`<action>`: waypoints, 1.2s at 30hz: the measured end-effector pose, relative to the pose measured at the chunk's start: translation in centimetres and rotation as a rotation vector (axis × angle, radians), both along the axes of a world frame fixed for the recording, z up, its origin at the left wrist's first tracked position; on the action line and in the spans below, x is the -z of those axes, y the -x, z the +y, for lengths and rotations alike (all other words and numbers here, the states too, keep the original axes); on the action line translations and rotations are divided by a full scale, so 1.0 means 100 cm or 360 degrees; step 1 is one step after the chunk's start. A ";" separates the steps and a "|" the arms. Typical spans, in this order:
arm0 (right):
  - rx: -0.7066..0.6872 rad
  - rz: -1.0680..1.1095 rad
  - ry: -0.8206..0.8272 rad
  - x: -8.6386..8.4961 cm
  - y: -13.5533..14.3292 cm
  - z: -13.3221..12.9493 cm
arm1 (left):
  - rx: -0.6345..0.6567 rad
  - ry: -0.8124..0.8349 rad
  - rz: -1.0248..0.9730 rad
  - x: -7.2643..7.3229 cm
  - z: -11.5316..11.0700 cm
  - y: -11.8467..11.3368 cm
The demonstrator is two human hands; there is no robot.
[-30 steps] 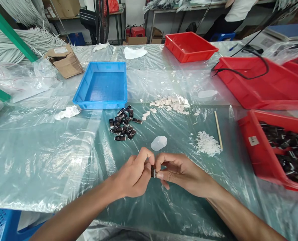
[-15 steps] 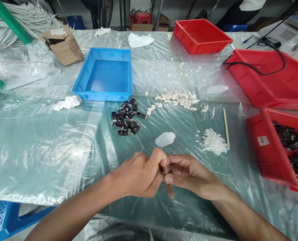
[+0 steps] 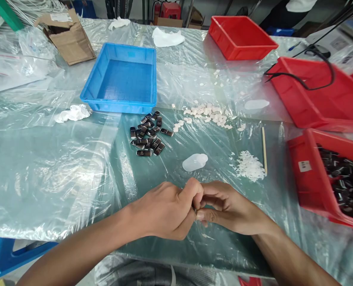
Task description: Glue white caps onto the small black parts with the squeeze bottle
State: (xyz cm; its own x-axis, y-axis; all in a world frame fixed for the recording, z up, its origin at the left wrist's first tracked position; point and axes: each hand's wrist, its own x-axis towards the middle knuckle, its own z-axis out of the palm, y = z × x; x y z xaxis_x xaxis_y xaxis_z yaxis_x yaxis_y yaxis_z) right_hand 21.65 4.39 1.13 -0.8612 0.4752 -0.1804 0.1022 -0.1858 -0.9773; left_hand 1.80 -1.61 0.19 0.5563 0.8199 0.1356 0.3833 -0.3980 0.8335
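My left hand (image 3: 170,210) is closed, its thumb and bent forefinger pressed against the fingertips of my right hand (image 3: 226,208). My right hand pinches from the other side. Between them is something small and dark, mostly hidden by the fingers; I cannot make out its kind. Just beyond the hands lies a translucent oval piece (image 3: 195,162). Several small dark glossy pieces with silvery ends (image 3: 148,135) are heaped ahead to the left. To the right sits a pile of tiny white pieces (image 3: 250,166), with a thin wooden stick (image 3: 264,151) beside it. Pale flat bits (image 3: 210,113) are scattered farther back.
A blue tray (image 3: 85,95) stands at the back left, near a torn cardboard box (image 3: 70,39). On the right, a red bin (image 3: 301,186) holds many dark pieces; other red bins (image 3: 301,103) stand behind it. Clear plastic sheeting (image 3: 54,171) covers the table.
My hands have drawn closer together at the fingertips, and the small piece between them is more hidden. The camera view has shifted slightly.
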 end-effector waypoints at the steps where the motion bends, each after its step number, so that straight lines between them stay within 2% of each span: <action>1: -0.0002 -0.0021 -0.0024 0.000 -0.001 0.000 | 0.0000 0.0019 0.0010 0.000 -0.001 -0.001; 7: 0.0011 -0.0100 -0.0362 -0.003 0.000 -0.005 | 0.0045 0.0184 0.0015 0.002 0.000 -0.001; 13: 0.0262 -0.0010 -0.0493 -0.011 -0.005 -0.005 | -0.0027 0.0298 -0.0540 -0.005 0.004 0.005; 17: 0.0624 0.0203 -0.0520 -0.012 -0.025 0.020 | -0.0188 0.0275 -0.0713 -0.001 0.006 0.010; 22: 0.1132 0.0145 -0.0647 0.003 -0.044 0.055 | -0.0534 0.0210 -0.0737 0.015 0.018 0.023; 26: 0.1342 -0.0010 -0.0918 0.010 -0.042 0.069 | -0.0782 0.0120 -0.0574 0.021 0.031 0.037; 30: 0.1536 -0.0198 -0.1118 0.000 -0.057 0.080 | -0.1113 -0.0006 -0.0223 0.016 0.047 0.045; 32: 0.1747 -0.0359 -0.1231 -0.009 -0.082 0.085 | -0.1225 -0.0128 0.0054 0.010 0.053 0.047; 34: 0.2013 -0.0589 -0.1312 -0.018 -0.119 0.090 | -0.1263 -0.0231 0.0330 0.003 0.058 0.049; 36: 0.2208 -0.0899 -0.1316 -0.023 -0.160 0.094 | -0.1268 -0.0218 0.0529 -0.002 0.060 0.051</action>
